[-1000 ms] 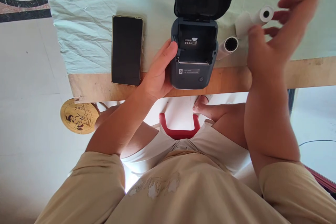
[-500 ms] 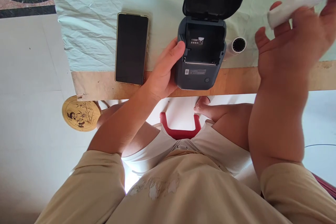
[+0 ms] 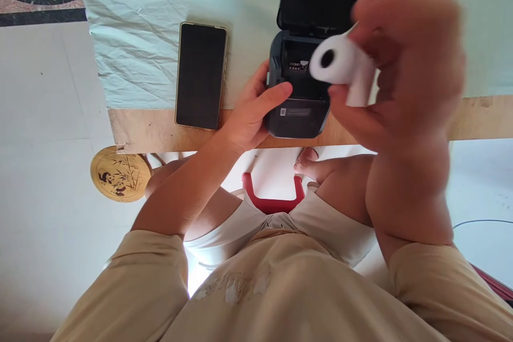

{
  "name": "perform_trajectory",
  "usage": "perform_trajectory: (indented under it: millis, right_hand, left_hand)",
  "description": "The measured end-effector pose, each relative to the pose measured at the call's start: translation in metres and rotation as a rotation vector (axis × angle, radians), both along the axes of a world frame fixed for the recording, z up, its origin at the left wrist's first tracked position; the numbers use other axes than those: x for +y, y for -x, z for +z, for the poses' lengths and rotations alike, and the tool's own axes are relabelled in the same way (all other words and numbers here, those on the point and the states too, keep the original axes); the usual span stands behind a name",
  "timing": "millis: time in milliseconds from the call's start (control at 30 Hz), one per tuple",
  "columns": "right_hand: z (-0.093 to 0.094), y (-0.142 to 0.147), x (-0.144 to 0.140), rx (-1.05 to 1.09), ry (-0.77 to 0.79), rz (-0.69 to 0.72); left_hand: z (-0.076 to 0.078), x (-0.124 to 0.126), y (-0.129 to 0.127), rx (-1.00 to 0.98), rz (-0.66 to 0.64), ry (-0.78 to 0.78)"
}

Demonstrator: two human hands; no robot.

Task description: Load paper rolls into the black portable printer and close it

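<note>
A dark label printer [image 3: 297, 117] sits at the table's front edge with its lid [image 3: 320, 2] tipped back and its paper bay exposed. My left hand [image 3: 256, 107] grips the printer's left side, thumb over the rim of the bay. In my right hand [image 3: 412, 64], blurred by motion, is a white paper roll [image 3: 340, 61] with a dark core hole and a loose end hanging down. The roll is above the right part of the bay and hides some of it. My fingers pinch the roll from the right.
Left of the printer a phone [image 3: 201, 75] lies screen up on the pale green cloth [image 3: 132, 37]. The wooden table edge [image 3: 152, 139] runs in front. Below are a round wooden stool [image 3: 120, 173] with a panda picture and a red stool [image 3: 276, 204].
My right hand has swung left from the right side with the paper roll, which is now over the printer. My left thumb has shifted slightly further over the bay.
</note>
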State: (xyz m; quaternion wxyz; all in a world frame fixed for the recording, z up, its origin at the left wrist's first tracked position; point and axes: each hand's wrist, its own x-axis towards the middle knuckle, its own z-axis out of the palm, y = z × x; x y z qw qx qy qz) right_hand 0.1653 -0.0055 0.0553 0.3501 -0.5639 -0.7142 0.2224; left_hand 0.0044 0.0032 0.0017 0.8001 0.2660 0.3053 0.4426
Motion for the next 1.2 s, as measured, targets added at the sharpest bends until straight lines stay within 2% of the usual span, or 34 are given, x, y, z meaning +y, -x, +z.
perform_trajectory:
  millis: [100,200,400,567,700,900,967,1033,1133,1167,1200]
  right_hand:
    - [-0.001,0.01,0.005,-0.245,-0.177,0.142]
    - [-0.005,0.013,0.008,-0.33,-0.137,0.125]
    - [-0.017,0.013,0.017,-0.268,-0.263,0.146]
    - [-0.015,0.009,0.018,-0.299,-0.404,0.127]
    - [-0.011,0.01,0.011,-0.254,-0.441,0.23]
    - [-0.013,0.014,0.006,-0.308,-0.428,0.365]
    - [-0.014,0.012,0.007,-0.225,-0.417,0.429]
    - [-0.014,0.008,0.009,-0.08,-0.428,0.347]
    - [-0.015,0.004,0.014,0.028,-0.457,-0.071]
    - [-0.015,0.004,0.016,0.025,-0.446,-0.179]
    - [-0.015,0.003,0.018,0.03,-0.431,-0.225]
  left_hand:
    - [-0.003,-0.001,0.001,-0.002,-0.017,-0.022]
    - [-0.002,-0.001,0.002,-0.018,-0.003,-0.011]
    - [0.003,0.0,0.006,-0.015,-0.015,0.038]
    - [0.002,0.002,0.007,-0.065,-0.008,0.036]
    - [0.002,0.001,0.005,-0.111,0.013,0.036]
    - [-0.001,0.0,0.004,-0.06,0.033,0.001]
    - [-0.002,0.0,0.005,-0.038,0.025,-0.012]
    - [-0.002,0.0,0.006,-0.019,0.018,-0.027]
    - [-0.002,-0.001,0.006,0.034,0.006,-0.053]
    - [-0.003,-0.001,0.006,0.062,0.0,-0.066]
    - [-0.003,-0.001,0.007,0.092,-0.009,-0.077]
